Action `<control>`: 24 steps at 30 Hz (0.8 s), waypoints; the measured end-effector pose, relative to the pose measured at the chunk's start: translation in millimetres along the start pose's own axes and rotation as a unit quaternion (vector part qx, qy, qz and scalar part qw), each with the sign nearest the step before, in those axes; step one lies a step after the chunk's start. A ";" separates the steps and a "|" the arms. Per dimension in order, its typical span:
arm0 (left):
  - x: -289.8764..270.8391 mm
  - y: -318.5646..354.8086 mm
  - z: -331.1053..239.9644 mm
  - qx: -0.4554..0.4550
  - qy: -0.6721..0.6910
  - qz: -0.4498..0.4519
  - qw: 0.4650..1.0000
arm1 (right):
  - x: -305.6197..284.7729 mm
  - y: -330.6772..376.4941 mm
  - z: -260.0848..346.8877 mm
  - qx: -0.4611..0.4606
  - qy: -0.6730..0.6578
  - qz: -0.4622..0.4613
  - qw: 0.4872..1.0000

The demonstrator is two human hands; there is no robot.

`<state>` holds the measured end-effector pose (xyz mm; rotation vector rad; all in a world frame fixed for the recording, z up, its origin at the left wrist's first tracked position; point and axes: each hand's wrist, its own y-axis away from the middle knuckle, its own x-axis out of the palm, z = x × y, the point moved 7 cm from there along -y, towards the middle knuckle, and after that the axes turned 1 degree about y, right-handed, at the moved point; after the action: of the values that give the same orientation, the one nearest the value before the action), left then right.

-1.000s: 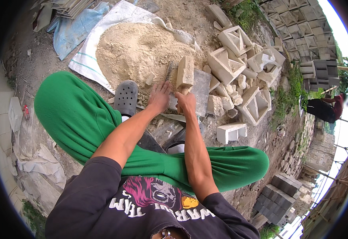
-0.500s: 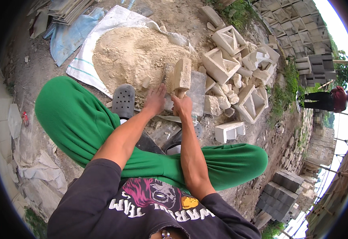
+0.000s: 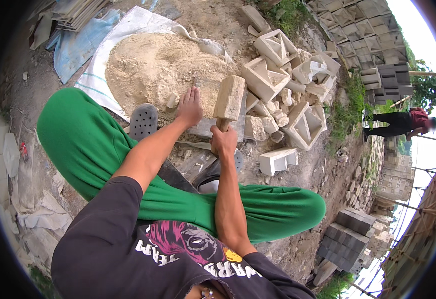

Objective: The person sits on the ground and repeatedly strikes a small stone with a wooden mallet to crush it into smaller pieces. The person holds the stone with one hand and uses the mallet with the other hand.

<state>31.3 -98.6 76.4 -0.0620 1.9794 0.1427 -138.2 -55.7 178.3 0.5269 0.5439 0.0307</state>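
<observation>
My right hand (image 3: 224, 141) is wrapped round the handle of a wooden mallet (image 3: 229, 99). The mallet's blocky, dust-coated head points away from me, above a flat grey plate (image 3: 240, 112) on the ground. Stretched out, the fingers of my left hand (image 3: 190, 107) lie over the near edge of a heap of crushed pale stone (image 3: 148, 65), beside a small pale lump (image 3: 172, 100). That heap rests on a white woven sack (image 3: 92, 82). My left palm is turned down, so what lies under it is hidden.
Right of the plate lie broken pale blocks (image 3: 265, 77) and rubble; a white block piece (image 3: 278, 160) sits nearer me. Blue sheeting (image 3: 76, 47) is at the far left. Grey blocks (image 3: 345, 239) are stacked at the right, where another person (image 3: 402, 122) stands.
My left hand has moved forward from beside the plate onto the crushed stone. The mallet head has shifted slightly right relative to the plate, still in my right hand. The whole view has shifted a little.
</observation>
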 end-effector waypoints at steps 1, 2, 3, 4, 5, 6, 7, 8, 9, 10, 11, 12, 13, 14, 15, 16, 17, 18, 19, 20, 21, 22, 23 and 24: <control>-0.6 -3.4 -0.6 0.003 0.008 0.006 1.000 | -1.9 -1.3 -3.7 0.006 -0.006 -0.007 1.000; 1.3 -5.3 -3.5 0.015 -0.010 0.026 1.000 | -2.6 -2.9 -7.1 0.012 -0.011 -0.012 1.000; 3.1 -6.9 -6.1 0.025 -0.029 0.045 0.998 | -3.9 -5.3 -9.9 0.017 -0.016 -0.017 1.000; 4.0 -6.4 -9.8 0.038 -0.049 0.068 0.996 | -5.5 -6.8 -13.0 0.018 -0.025 -0.020 0.999; 5.5 -4.4 -16.7 0.063 -0.030 0.092 0.993 | -7.0 -8.6 -16.0 0.019 -0.034 -0.022 0.999; 7.2 -1.2 -24.4 0.088 -0.011 0.116 0.989 | -8.1 -10.3 -18.9 0.020 -0.042 -0.024 0.999; 8.7 2.7 -27.4 0.108 0.008 0.138 0.985 | -6.8 -10.2 -18.2 0.022 -0.037 -0.023 0.999; 8.1 1.6 -22.4 0.101 0.032 0.101 0.989 | -5.0 -10.7 -17.1 0.023 -0.032 -0.022 0.999; 7.4 0.7 -15.4 0.093 0.057 0.064 0.992 | -2.9 -11.1 -16.0 0.025 -0.027 -0.021 0.999; 3.7 0.2 -9.9 0.086 0.082 0.028 0.992 | -1.1 -10.9 -13.4 0.017 -0.024 -0.018 0.999; 1.9 -0.3 -1.9 0.071 0.107 0.008 0.992 | 1.5 -10.5 -10.7 0.009 -0.021 -0.015 1.000; 0.2 -0.5 6.7 0.054 0.131 -0.012 0.990 | 4.7 -10.1 -7.8 0.001 -0.018 -0.011 1.000; -3.8 0.7 13.4 0.037 0.154 -0.032 0.987 | 8.4 -7.7 -2.0 -0.005 -0.024 -0.009 1.000; -3.9 2.5 17.1 0.030 0.172 -0.027 0.984 | 12.5 -4.8 4.6 -0.010 -0.030 -0.006 0.999; -3.9 4.4 21.1 0.022 0.190 -0.021 0.981 | 18.0 -2.6 10.1 -0.016 -0.037 -0.003 0.999; -5.9 5.4 21.3 0.019 0.209 -0.017 0.978 | 23.8 -6.8 8.3 -0.054 -0.006 -0.019 0.998; -9.0 6.7 22.4 0.009 0.202 -0.034 0.979 | 32.6 -15.3 -1.7 -0.094 0.025 -0.035 0.995; -9.6 8.3 25.4 -0.002 0.194 -0.052 0.980 | 40.2 -20.0 -6.6 -0.134 0.056 -0.050 0.988; -9.9 10.9 32.2 -0.017 0.186 -0.070 0.980 | 50.1 -21.1 -12.9 -0.113 0.100 -0.027 0.988; -15.6 11.3 26.4 -0.035 0.190 -0.029 0.981 | 52.9 -23.5 -24.7 -0.084 0.141 -0.012 0.986; -21.7 11.5 20.4 -0.052 0.193 0.013 0.980 | 55.7 -25.4 -36.7 -0.056 0.181 0.003 0.982; -29.1 13.5 19.6 -0.075 0.195 0.047 0.977 | 59.1 -25.9 -40.2 -0.050 0.190 -0.005 0.980; -30.1 12.4 20.0 -0.075 0.194 0.040 0.977 | 59.1 -29.2 -43.7 -0.043 0.170 -0.003 0.984; -31.0 11.1 19.2 -0.074 0.192 0.033 0.978 | 56.9 -33.4 -47.2 -0.034 0.150 -0.002 0.988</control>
<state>60.0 -85.8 98.0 -0.1290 2.3553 0.3423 -116.6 -53.1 100.1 0.4558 0.8355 0.1257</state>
